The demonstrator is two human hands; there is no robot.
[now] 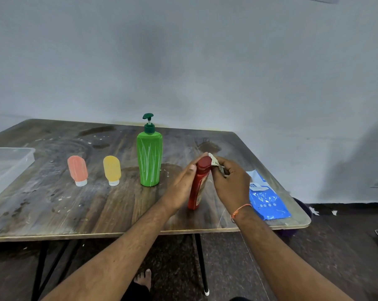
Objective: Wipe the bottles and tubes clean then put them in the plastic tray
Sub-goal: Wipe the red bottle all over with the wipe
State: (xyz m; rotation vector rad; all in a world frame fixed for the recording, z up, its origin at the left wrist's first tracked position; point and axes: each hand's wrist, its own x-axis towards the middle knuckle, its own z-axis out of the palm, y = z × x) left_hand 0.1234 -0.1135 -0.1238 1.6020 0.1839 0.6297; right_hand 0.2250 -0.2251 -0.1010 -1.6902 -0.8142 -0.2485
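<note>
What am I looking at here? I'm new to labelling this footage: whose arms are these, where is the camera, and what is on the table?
There is no machine: a person wears a camera on the head, looking down at their own arms. The left hand steadies a red bottle while the right hand rubs a small wipe on its cap. On the table stand a green pump bottle, a yellow tube and a pink tube. A clear plastic tray sits far left, a blue packet far right.
</note>
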